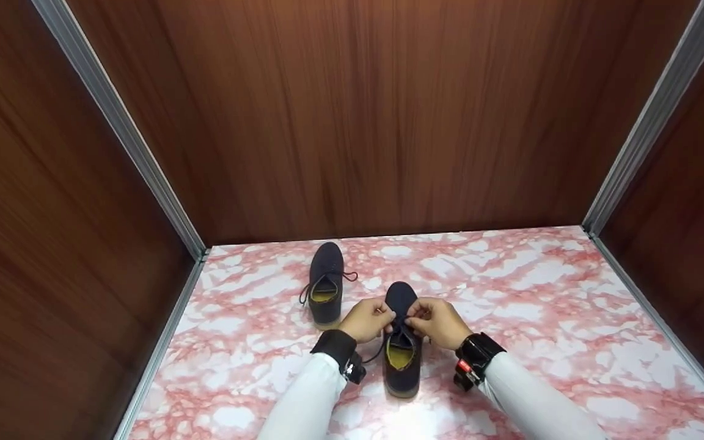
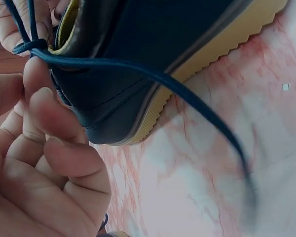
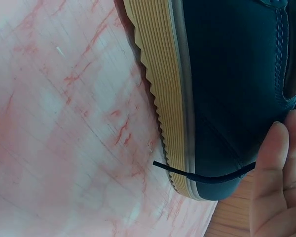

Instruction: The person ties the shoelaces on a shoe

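A dark navy lace-up shoe with a yellow lining stands on the marbled surface, toe pointing away. Over its tongue my left hand and right hand face each other, each pinching the shoelace between thumb and forefinger. In the left wrist view, the lace crosses in a small knot by the fingertips, and one long end trails down past the ribbed tan sole. From behind the right fingers, a short tipped lace end sticks out in the right wrist view.
A matching shoe stands farther back on the left, its laces spread to both sides. Brown wood-grain panels rise behind and at both sides, with grey metal strips at the corners. The surface is pink and white.
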The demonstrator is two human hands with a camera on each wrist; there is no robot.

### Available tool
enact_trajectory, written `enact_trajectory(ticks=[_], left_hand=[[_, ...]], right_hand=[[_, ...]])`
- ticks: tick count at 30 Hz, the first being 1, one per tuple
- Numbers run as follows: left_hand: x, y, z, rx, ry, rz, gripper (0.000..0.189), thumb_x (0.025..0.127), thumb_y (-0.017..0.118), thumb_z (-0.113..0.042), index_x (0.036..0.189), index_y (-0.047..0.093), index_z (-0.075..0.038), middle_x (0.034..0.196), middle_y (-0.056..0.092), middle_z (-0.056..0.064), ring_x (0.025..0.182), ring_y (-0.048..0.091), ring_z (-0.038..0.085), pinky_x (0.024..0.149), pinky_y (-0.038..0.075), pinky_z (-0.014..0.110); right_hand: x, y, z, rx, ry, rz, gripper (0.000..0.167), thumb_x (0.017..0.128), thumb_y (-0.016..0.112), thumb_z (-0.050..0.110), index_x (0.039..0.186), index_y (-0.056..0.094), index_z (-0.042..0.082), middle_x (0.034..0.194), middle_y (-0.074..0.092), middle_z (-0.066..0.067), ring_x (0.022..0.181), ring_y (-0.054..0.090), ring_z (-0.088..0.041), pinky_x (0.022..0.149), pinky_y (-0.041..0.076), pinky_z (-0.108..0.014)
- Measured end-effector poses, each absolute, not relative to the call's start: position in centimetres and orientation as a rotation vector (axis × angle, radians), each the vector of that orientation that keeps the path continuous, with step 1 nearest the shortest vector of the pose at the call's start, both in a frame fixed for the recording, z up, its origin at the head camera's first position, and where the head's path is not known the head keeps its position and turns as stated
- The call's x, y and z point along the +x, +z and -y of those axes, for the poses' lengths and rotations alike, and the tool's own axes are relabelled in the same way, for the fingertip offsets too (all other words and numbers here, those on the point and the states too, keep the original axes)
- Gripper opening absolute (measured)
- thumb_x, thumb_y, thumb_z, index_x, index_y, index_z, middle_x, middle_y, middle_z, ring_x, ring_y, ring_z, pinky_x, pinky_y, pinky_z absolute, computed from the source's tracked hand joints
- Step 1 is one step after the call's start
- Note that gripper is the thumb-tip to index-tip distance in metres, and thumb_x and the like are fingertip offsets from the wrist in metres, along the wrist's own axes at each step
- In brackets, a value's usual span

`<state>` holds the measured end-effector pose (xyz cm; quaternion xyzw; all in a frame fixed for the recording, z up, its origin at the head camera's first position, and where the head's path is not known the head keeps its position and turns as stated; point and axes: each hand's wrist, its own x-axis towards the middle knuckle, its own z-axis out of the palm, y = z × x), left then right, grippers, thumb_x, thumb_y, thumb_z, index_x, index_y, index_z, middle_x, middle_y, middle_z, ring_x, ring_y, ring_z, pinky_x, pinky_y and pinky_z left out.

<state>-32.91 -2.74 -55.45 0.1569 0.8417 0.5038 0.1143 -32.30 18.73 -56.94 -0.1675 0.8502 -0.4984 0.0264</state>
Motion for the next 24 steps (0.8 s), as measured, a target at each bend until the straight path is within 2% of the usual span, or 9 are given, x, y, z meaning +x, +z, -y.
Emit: enact_trajectory(ticks=[4,8,12,16,18,20,24], left_hand=[[-32.8,-55.4,2.5,0.442,1.497,-2.455,0.018,0.102,0.063,-0.013,0.091,0.065,0.000,0.090,0.075,0.031,0.053,0.051,0.007,0.050,0.040,0.017],[-32.7,-55.4,2.4,0.436,1.505,-2.458,0.018,0.102,0.063,-0.013,0.090,0.066,0.000,0.085,0.077,0.026,0.056,0.053,0.008,0.052,0.040,0.017],[-32.7,-55.5,2.4,0.414,1.522,-2.439,0.018,0.102,0.062,-0.012,0.090,0.066,0.000,0.082,0.078,0.021,0.054,0.052,0.008,0.050,0.040,0.017],[-32.7,-55.6,2.5,0.397,1.549,-2.422,0.017,0.103,0.061,-0.012,0.090,0.065,-0.002,0.081,0.078,0.019,0.051,0.051,0.008,0.048,0.041,0.017],[-32.7,-55.6,2.6,0.394,1.554,-2.421,0.017,0.103,0.060,-0.013,0.091,0.065,-0.003,0.080,0.078,0.018,0.050,0.052,0.009,0.049,0.042,0.018],[-32.7,-55.6,2.6,0.391,1.558,-2.419,0.017,0.103,0.060,-0.013,0.091,0.066,-0.003,0.080,0.078,0.018,0.051,0.052,0.010,0.049,0.042,0.018],[-32.8,-55.8,2.6,0.396,1.558,-2.414,0.018,0.104,0.060,-0.014,0.091,0.066,-0.004,0.081,0.078,0.017,0.053,0.053,0.011,0.050,0.041,0.018]], right_hand=[[-32.3,-56.9,-19.2,-0.521,-1.532,-2.624,0.006,0.093,0.077,0.008,0.094,0.071,0.006,0.090,0.073,-0.010,0.067,0.066,-0.007,0.058,0.054,-0.018],[-32.0,-56.8,-19.9,-0.508,-1.520,-2.657,0.008,0.093,0.078,0.012,0.097,0.072,0.008,0.096,0.073,-0.010,0.065,0.065,-0.007,0.057,0.051,-0.019],[-31.7,-56.8,-20.5,-0.442,-1.485,-2.689,0.011,0.096,0.076,0.021,0.094,0.070,0.012,0.091,0.072,-0.009,0.065,0.069,-0.018,0.055,0.051,-0.022],[-31.2,-56.7,-20.9,-0.420,-1.395,-2.639,0.029,0.101,0.069,0.037,0.090,0.070,0.010,0.084,0.073,-0.017,0.068,0.070,-0.031,0.056,0.053,-0.026],[-30.9,-56.7,-20.9,-0.445,-1.325,-2.579,0.040,0.102,0.065,0.044,0.088,0.070,0.007,0.083,0.074,-0.021,0.065,0.069,-0.030,0.054,0.052,-0.027],[-30.7,-56.6,-20.9,-0.500,-1.265,-2.516,0.048,0.104,0.062,0.046,0.085,0.071,0.003,0.078,0.074,-0.019,0.058,0.065,-0.023,0.051,0.049,-0.026],[-30.5,-56.5,-20.9,-0.604,-1.219,-2.412,0.047,0.105,0.061,0.036,0.081,0.070,-0.004,0.063,0.067,-0.006,0.049,0.055,-0.007,0.048,0.044,-0.021]])
